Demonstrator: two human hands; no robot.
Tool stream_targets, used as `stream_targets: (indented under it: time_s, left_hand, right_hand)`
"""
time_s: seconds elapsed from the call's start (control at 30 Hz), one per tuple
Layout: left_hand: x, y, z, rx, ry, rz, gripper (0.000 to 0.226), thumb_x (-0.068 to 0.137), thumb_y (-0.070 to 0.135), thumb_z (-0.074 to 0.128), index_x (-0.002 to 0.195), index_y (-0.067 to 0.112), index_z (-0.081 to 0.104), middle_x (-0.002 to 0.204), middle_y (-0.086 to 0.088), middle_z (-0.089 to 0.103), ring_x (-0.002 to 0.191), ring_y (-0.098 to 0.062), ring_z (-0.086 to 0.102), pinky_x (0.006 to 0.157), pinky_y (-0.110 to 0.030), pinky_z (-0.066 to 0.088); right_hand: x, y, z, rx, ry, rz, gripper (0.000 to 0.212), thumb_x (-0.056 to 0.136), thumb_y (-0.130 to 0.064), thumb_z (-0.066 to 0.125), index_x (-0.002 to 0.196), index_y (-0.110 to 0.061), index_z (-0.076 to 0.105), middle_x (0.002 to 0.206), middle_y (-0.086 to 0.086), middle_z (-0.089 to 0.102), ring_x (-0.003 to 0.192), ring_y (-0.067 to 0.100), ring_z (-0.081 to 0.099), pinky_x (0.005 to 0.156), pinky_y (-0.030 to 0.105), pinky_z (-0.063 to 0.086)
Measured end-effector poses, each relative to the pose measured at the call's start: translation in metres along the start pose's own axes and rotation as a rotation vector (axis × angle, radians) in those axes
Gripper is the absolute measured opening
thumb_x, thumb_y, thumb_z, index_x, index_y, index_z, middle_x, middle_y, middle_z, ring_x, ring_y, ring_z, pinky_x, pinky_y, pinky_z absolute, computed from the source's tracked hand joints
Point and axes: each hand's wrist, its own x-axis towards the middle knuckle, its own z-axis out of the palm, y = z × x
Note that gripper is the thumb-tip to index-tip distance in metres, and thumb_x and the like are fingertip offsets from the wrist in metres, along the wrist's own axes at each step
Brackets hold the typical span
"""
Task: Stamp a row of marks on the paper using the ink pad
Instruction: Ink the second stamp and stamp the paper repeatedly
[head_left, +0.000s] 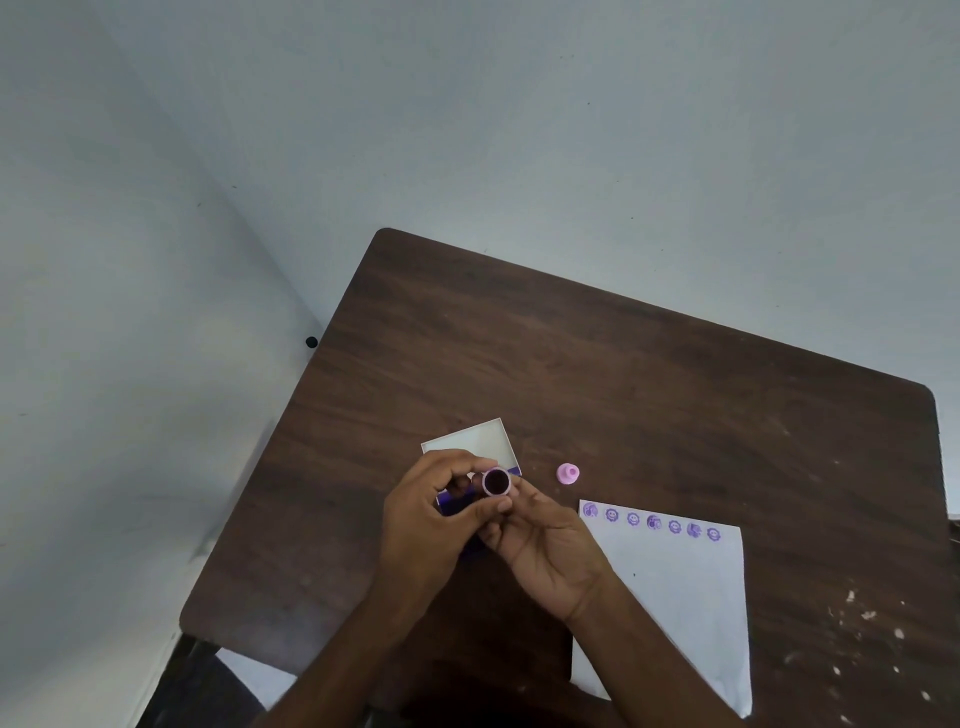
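Both hands are meeting over the table, holding a small round pink stamp between them with its dark inked face turned up. The left hand is pinching it with curled fingers and thumb; the right hand is cupping it from below, fingers curled round it. A purple box is lying under the hands, its white lid just behind. A pink cap is sitting nearby. The paper is lying to the right, carrying seven purple marks along its top edge.

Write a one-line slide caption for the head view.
Both hands, left and right, hold a small round purple ink pad above the table, beside paper bearing a row of purple stamps.
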Motion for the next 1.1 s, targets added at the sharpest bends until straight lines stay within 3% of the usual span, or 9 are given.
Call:
stream_targets:
  time_s: [0.2, 0.37, 0.53, 0.67, 0.77, 0.87, 1.0, 1.1]
  left_hand:
    - [0.0, 0.0, 0.0, 0.026, 0.009, 0.031, 0.037, 0.068, 0.04, 0.079, 0.102, 0.039, 0.062, 0.099, 0.031, 0.06, 0.098, 0.004, 0.06, 0.087, -0.007, 0.044]
    - [-0.002, -0.002, -0.001, 0.001, 0.011, 0.047, 0.035, 0.069, 0.038, 0.08, 0.101, 0.04, 0.065, 0.1, 0.023, 0.065, 0.096, -0.006, 0.063, 0.085, -0.017, 0.05]
    - [-0.004, 0.001, -0.002, 0.011, 0.005, 0.025, 0.036, 0.069, 0.04, 0.08, 0.099, 0.052, 0.062, 0.102, 0.026, 0.064, 0.097, -0.004, 0.063, 0.085, -0.014, 0.048]
    - [-0.009, 0.0, 0.0, -0.055, 0.017, -0.044, 0.032, 0.068, 0.044, 0.077, 0.098, 0.042, 0.067, 0.101, 0.016, 0.067, 0.099, -0.011, 0.064, 0.086, -0.022, 0.052]
    - [-0.017, -0.004, 0.005, -0.165, 0.035, -0.142, 0.034, 0.066, 0.03, 0.082, 0.098, 0.029, 0.072, 0.101, 0.008, 0.068, 0.099, -0.015, 0.064, 0.084, -0.027, 0.054]
    - [-0.027, -0.009, 0.009, -0.215, 0.036, -0.201, 0.034, 0.069, 0.015, 0.082, 0.1, 0.026, 0.072, 0.102, 0.008, 0.068, 0.1, -0.014, 0.064, 0.084, -0.027, 0.055]
    - [-0.037, -0.02, 0.01, -0.176, 0.034, -0.232, 0.033, 0.07, 0.025, 0.081, 0.1, 0.032, 0.07, 0.103, 0.012, 0.067, 0.098, -0.01, 0.063, 0.08, -0.021, 0.055]
    - [-0.042, -0.037, 0.008, -0.105, 0.019, -0.245, 0.038, 0.068, 0.033, 0.08, 0.104, 0.033, 0.068, 0.104, 0.016, 0.066, 0.094, -0.004, 0.063, 0.079, -0.018, 0.053]
  right_hand:
    - [0.003, -0.002, -0.007, 0.006, -0.024, 0.003, 0.039, 0.088, -0.001, 0.057, 0.127, 0.004, 0.056, 0.13, 0.026, 0.058, 0.11, 0.032, 0.055, 0.079, 0.036, 0.056]
    - [0.003, 0.0, -0.007, -0.003, -0.046, -0.005, 0.042, 0.086, -0.002, 0.06, 0.127, 0.004, 0.055, 0.127, 0.025, 0.059, 0.1, 0.028, 0.062, 0.08, 0.036, 0.056]
    - [0.001, 0.002, -0.008, 0.042, -0.053, 0.012, 0.046, 0.089, -0.001, 0.057, 0.134, 0.006, 0.047, 0.131, 0.027, 0.052, 0.089, 0.024, 0.067, 0.081, 0.038, 0.056]
    - [-0.002, 0.004, -0.006, 0.083, -0.056, 0.051, 0.041, 0.089, -0.007, 0.061, 0.128, 0.005, 0.053, 0.125, 0.025, 0.054, 0.085, 0.021, 0.064, 0.081, 0.037, 0.056]
    - [-0.005, 0.006, -0.005, 0.065, -0.05, 0.068, 0.043, 0.089, -0.008, 0.061, 0.129, 0.006, 0.052, 0.129, 0.027, 0.052, 0.096, 0.024, 0.061, 0.084, 0.036, 0.056]
    - [-0.008, 0.009, -0.01, -0.019, -0.038, 0.079, 0.032, 0.091, -0.01, 0.056, 0.12, 0.004, 0.061, 0.122, 0.024, 0.058, 0.098, 0.024, 0.058, 0.083, 0.033, 0.055]
    - [-0.006, 0.005, -0.025, -0.189, -0.039, 0.079, 0.033, 0.091, -0.013, 0.061, 0.119, 0.004, 0.062, 0.107, 0.019, 0.064, 0.086, 0.019, 0.06, 0.085, 0.034, 0.054]
    - [0.0, 0.0, -0.031, -0.593, 0.109, -0.04, 0.037, 0.081, -0.026, 0.074, 0.109, -0.003, 0.069, 0.088, 0.015, 0.07, 0.072, 0.018, 0.061, 0.067, 0.03, 0.054]
